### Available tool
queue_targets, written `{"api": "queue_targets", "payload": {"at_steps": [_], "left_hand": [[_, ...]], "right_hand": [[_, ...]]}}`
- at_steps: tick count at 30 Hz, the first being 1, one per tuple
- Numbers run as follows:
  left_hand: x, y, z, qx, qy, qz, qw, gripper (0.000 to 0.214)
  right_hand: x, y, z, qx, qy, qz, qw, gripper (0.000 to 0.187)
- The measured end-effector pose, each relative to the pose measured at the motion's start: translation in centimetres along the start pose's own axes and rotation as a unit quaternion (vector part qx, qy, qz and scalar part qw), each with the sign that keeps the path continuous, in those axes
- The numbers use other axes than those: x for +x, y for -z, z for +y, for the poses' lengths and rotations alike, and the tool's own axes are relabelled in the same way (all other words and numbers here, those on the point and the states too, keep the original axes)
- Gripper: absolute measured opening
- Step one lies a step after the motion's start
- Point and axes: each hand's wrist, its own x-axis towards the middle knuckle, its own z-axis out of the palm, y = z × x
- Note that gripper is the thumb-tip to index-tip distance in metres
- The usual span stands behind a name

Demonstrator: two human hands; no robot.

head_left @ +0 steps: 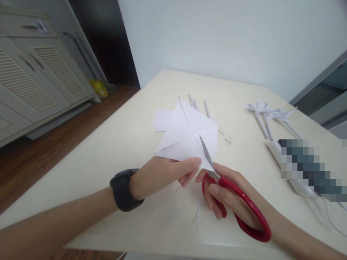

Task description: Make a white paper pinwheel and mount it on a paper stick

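Note:
My left hand (168, 172), with a black watch on the wrist, pinches the near edge of a folded white paper sheet (182, 145) and holds it just above the cream table (114, 155). In my right hand (230, 195) are red-handled scissors (238, 206), fingers through the loops. Their metal blades (206, 153) point away from me and lie partway into the paper.
More white sheets (168, 121) lie under the held one. Thin rolled paper sticks (199, 105) lie behind them. Finished paper pinwheels (267, 113) lie at the right, next to a blurred-out patch. Narrow paper strips (197, 213) rest near the front edge. Cabinets (32, 72) stand at the left.

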Motion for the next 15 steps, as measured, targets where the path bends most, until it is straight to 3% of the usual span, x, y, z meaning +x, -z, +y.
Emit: {"api": "queue_targets", "payload": {"at_steps": [7, 15], "left_hand": [[0.14, 0.12, 0.13, -0.028, -0.047, 0.05, 0.997, 0.042], [0.09, 0.07, -0.02, -0.02, -0.033, 0.055, 0.998, 0.04]], "right_hand": [[-0.08, -0.06, 0.36, -0.007, 0.001, 0.01, 1.0, 0.008], [-0.33, -0.01, -0.1, 0.013, 0.03, 0.002, 0.999, 0.011]]}}
